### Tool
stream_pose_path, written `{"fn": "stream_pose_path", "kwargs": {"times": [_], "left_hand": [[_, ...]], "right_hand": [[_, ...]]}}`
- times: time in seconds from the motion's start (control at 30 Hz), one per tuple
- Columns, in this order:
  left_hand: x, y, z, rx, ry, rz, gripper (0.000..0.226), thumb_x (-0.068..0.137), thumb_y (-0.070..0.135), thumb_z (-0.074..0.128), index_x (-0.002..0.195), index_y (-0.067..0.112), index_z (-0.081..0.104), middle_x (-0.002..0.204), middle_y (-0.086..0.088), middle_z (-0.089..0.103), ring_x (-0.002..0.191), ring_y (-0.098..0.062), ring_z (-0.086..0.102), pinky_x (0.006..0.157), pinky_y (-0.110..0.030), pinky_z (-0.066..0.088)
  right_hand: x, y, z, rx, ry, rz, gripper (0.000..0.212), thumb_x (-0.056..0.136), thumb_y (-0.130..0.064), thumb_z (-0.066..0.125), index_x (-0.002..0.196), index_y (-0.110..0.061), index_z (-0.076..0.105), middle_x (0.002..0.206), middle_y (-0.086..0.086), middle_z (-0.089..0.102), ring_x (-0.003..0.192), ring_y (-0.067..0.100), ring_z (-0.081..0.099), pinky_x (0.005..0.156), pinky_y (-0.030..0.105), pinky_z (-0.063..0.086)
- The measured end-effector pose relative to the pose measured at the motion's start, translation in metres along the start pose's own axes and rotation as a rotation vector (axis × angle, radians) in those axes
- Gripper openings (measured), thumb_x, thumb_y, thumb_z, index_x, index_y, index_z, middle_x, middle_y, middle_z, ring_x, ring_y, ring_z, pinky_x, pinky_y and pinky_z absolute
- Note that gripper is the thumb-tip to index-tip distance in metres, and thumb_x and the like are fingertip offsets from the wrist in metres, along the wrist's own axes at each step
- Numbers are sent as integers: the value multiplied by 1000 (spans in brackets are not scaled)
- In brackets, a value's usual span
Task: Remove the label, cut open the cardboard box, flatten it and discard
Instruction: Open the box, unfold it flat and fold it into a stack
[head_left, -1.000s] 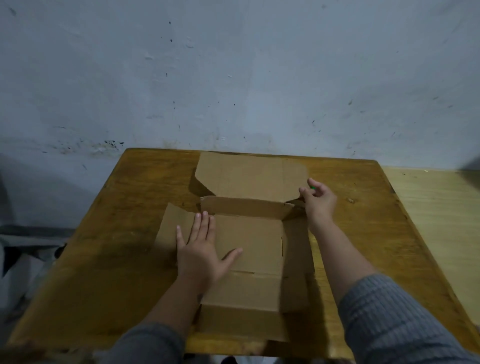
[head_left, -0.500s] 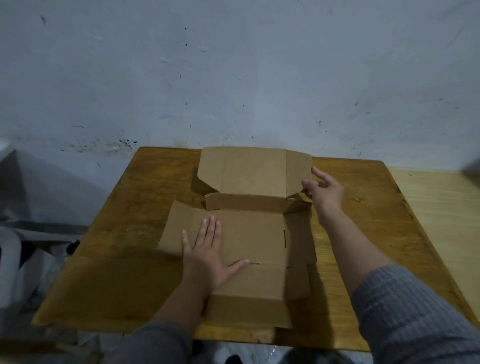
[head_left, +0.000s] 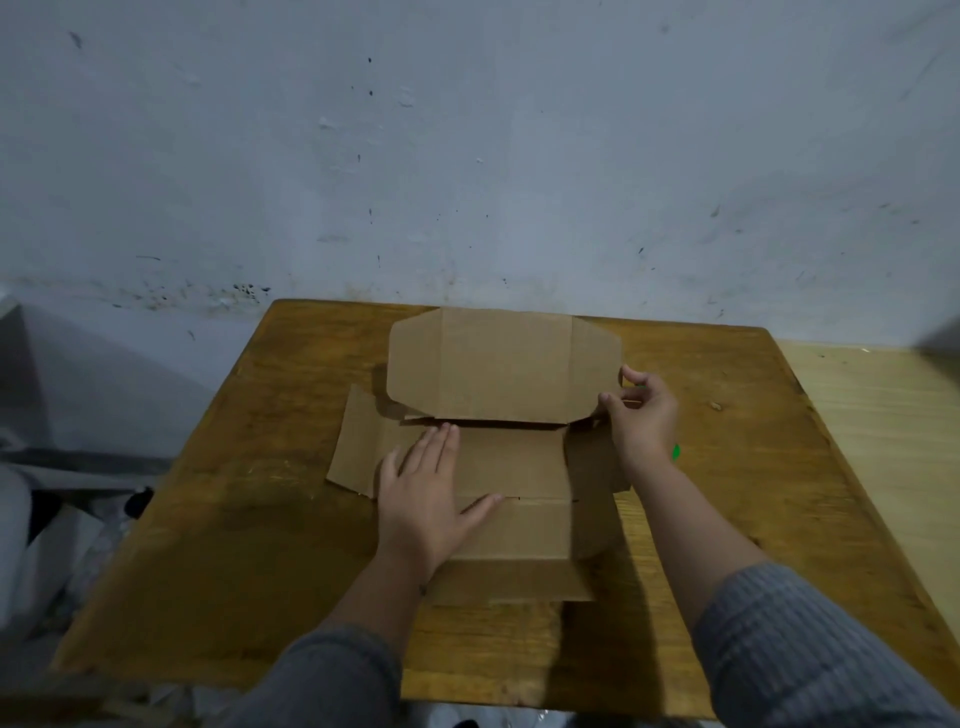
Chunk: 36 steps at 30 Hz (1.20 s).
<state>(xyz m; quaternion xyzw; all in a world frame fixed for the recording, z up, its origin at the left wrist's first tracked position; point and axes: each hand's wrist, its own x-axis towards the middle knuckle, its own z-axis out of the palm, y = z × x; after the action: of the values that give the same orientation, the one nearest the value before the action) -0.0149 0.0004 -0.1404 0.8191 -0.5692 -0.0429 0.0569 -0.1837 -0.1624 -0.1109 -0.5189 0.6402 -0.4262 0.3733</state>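
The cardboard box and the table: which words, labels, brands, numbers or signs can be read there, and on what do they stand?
None: no text can be read.
Box: plain brown cardboard, no print or label visible.
Table: bare wood, no writing.
Green thing behind the right hand: mostly hidden, no marking visible.

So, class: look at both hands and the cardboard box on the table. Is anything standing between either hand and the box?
Nothing visible does. The left hand already lies flat on the cardboard box, and the right hand is at the lid's right flap. The wooden table shows nothing between them.
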Motion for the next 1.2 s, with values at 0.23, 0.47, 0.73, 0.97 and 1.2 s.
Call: {"fn": "stream_pose_path", "kwargs": {"times": [0.23,0.47,0.73,0.97,1.2], "left_hand": [[44,5,-40,-26,388,187,59,95,48,39,146,19,31,144,-4,46,136,-19,37,112,-37,25],[113,6,-68,82,182,182,55,101,41,28,151,28,11,158,1,16,147,-17,4,118,-51,2],[100,-3,-69,-112,264,236,45,101,26,39,145,31,35,142,4,45,143,-17,24,116,-46,13],[68,-7,-73,-251,392,300,43,94,8,54,130,30,56,119,5,63,119,-17,51,99,-33,33],[27,-12,-83,-447,277,360,31,90,8,60,114,25,69,113,6,69,103,-8,62,89,-18,47]], "right_hand": [[-4,-4,-5,-18,-20,-29,29,83,-6,65,110,-15,57,90,3,60,86,17,58,76,33,51],[2,7,-7,-35,-71,-43,27,82,-7,67,100,-21,53,88,7,62,86,21,62,75,35,51],[8,-38,-19,-14,-149,-220,37,89,-22,61,125,-31,58,124,-3,62,114,12,55,93,33,49],[-1,-65,-24,-231,-378,-248,18,87,-23,64,103,-22,72,115,1,69,110,12,55,95,32,46],[-35,-40,-53,-226,-466,-286,19,85,-23,65,102,-21,73,112,0,70,107,8,55,90,24,41]]}}
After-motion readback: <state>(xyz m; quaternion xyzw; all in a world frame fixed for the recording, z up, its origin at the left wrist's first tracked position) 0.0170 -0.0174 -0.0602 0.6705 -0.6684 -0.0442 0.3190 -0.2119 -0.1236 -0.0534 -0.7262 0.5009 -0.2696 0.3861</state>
